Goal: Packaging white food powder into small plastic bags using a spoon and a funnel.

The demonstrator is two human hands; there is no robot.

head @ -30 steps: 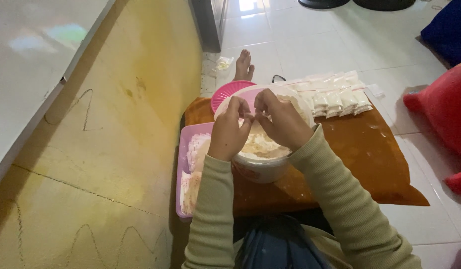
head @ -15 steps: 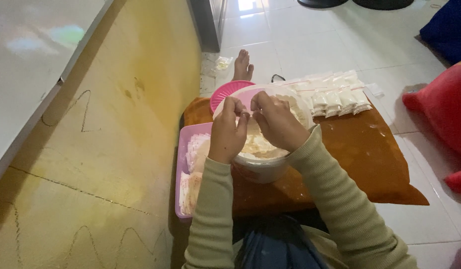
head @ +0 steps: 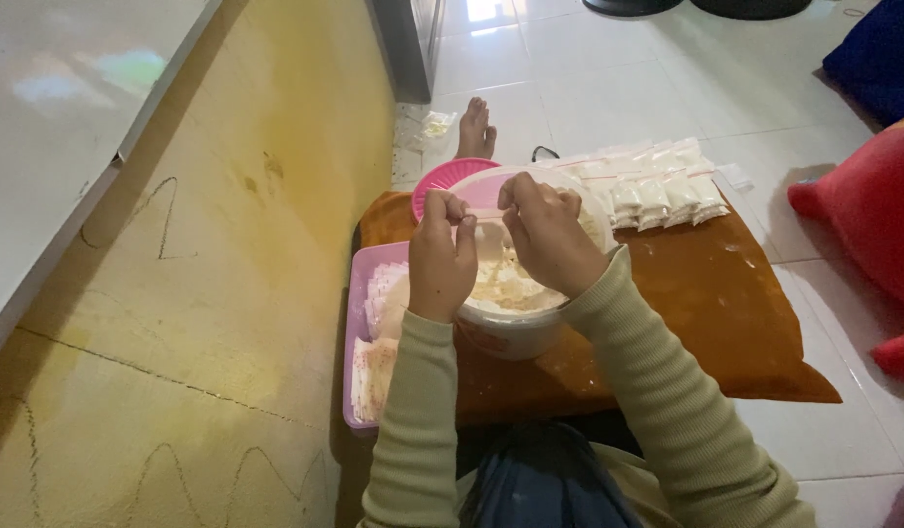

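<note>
Near the middle of the frame, the left hand (head: 442, 256) and the right hand (head: 545, 238) are both pinched shut on the top edge of a small clear bag (head: 487, 217), stretched between the fingertips just above a white tub (head: 511, 328). The tub sits on an orange cushion (head: 726, 293) and holds a pale, crumbly powder (head: 506, 286); whether any of it is in the bag cannot be told, since the bag is small and partly hidden by the fingers.

Judging by what lies about, the work is well under way but not finished. A row of filled little packets (head: 652, 191) lies at the far edge of the cushion, in the upper middle of the frame, which suggests many bags are already done. At the left of the tub, a lilac tray (head: 359, 293) carries a stack of flat bags (head: 379, 362) that look unfilled, and the tub is far from emptied. A pink lid (head: 434, 186) rests just behind the tub, and a bare foot (head: 477, 129) shows beyond it on the tiled floor (head: 608, 88).
</note>
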